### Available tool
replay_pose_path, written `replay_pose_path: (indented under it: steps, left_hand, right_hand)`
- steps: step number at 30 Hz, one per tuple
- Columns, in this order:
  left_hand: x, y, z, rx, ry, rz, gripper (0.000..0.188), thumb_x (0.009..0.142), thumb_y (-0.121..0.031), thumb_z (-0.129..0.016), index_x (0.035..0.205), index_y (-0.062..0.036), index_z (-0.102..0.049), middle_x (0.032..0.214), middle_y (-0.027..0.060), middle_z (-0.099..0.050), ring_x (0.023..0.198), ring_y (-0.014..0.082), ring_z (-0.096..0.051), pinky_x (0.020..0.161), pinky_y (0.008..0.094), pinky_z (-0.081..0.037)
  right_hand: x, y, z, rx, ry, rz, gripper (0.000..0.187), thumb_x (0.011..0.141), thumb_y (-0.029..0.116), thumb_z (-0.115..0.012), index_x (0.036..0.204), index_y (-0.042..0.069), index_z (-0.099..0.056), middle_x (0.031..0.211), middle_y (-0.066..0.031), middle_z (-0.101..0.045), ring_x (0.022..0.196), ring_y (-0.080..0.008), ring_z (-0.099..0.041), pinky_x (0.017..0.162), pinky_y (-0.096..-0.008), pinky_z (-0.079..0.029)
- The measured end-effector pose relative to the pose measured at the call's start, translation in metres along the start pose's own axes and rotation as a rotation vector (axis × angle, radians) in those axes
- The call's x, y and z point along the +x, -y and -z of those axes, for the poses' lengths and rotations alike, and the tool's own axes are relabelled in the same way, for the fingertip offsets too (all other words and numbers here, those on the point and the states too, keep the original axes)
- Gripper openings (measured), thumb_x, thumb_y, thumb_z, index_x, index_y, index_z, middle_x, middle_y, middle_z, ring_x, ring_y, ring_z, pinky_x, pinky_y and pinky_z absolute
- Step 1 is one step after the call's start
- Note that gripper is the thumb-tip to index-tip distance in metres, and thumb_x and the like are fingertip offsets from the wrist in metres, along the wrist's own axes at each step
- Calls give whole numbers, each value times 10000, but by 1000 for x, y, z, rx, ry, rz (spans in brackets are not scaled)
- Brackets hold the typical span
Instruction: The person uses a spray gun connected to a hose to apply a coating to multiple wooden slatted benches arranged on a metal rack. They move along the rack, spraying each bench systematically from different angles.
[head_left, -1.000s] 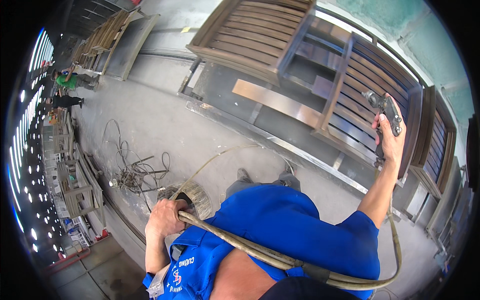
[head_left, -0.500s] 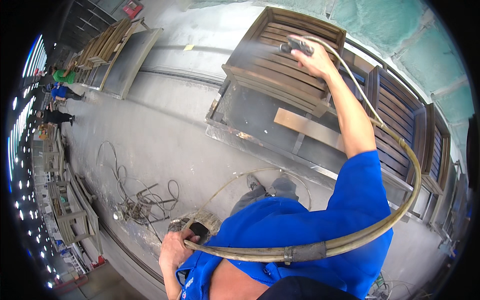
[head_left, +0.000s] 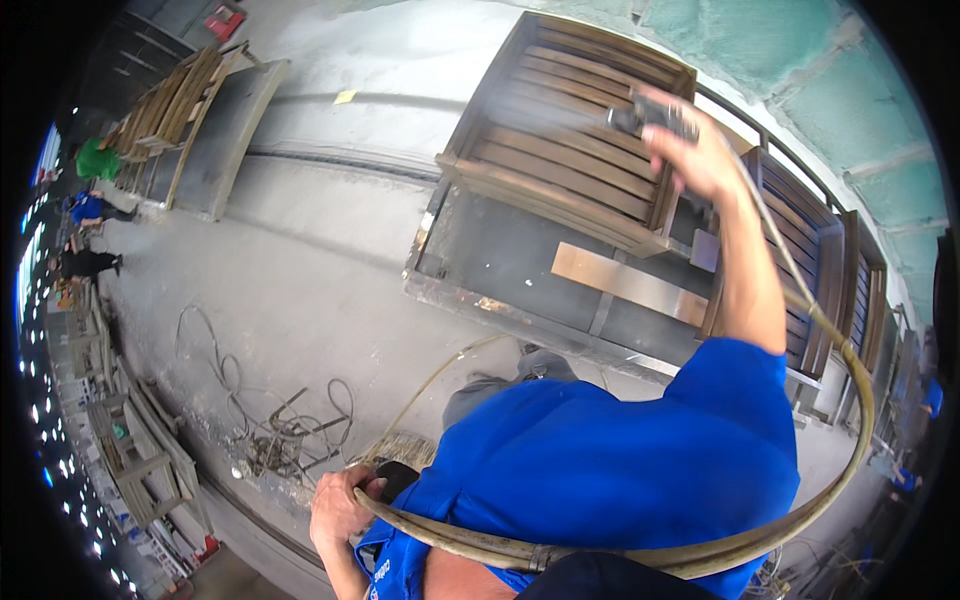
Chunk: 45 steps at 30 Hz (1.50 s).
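My right hand [head_left: 705,160] is closed round a dark spray gun [head_left: 652,117], held over a brown slatted wooden piece [head_left: 575,150]. A pale mist leaves the nozzle toward the left across the slats. From the gun a yellowish hose [head_left: 850,370] loops down my right side and across my body. Its other stretch runs to my left hand [head_left: 338,508], whose fingers are wrapped round it. Beside that hand is a black object [head_left: 398,480], its kind unclear. The slatted piece rests on a dark low platform [head_left: 480,240], with a loose flat board [head_left: 625,283] in front.
More slatted wooden pieces [head_left: 790,215] stand at the right, along a pale green covered wall [head_left: 735,50]. Tangled hoses [head_left: 275,440] lie on the floor at the left. Farther off are several people, one in blue [head_left: 85,207], and stacked wooden frames [head_left: 185,105].
My right hand has moved to the right with the spray gun, still spraying. The whole view has shifted slightly. My left hand keeps its hold on the hose.
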<state>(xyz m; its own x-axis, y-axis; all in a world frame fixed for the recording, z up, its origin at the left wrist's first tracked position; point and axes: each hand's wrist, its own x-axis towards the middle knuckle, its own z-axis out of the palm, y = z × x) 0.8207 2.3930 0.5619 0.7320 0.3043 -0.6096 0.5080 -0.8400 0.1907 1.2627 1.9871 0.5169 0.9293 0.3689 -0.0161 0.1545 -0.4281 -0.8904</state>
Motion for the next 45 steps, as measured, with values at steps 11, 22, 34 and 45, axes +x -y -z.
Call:
replay_pose_path:
  steps: [11, 22, 34, 45]
  left_hand:
    - [166, 63, 98, 47, 151, -177, 216, 810, -277, -801, 865, -71, -770, 752, 180, -721, 790, 397, -716, 745, 464, -563]
    - [353, 194, 230, 18, 376, -358, 221, 801, -263, -809, 832, -47, -770, 685, 194, -691, 680, 414, -687, 654, 457, -538]
    - [403, 186, 267, 108, 438, -604, 232, 811, -294, -809, 820, -65, -771, 713, 179, -710, 725, 403, -690, 743, 461, -536]
    - [366, 172, 246, 152, 447, -580, 247, 825, -297, -796, 791, -56, -755, 705, 175, -703, 728, 397, -692, 734, 457, -532]
  right_hand:
    - [147, -4, -62, 114, -534, -16, 519, 970, 187, -655, 1476, 112, -563, 831, -40, -681, 696, -112, -683, 464, -271, -506]
    - [184, 22, -18, -526, -1082, -413, 473, 933, 267, -628, 1384, 123, -634, 724, -125, -698, 503, -213, -663, 527, -359, -572]
    - [186, 63, -125, -146, -906, -362, 339, 956, 217, -685, 1270, 93, -677, 826, -55, -727, 659, -128, -695, 471, -288, -526]
    - [122, 69, -137, 100, -778, -348, 231, 960, 204, -698, 1135, 59, -655, 851, -33, -696, 704, -109, -681, 463, -266, -486]
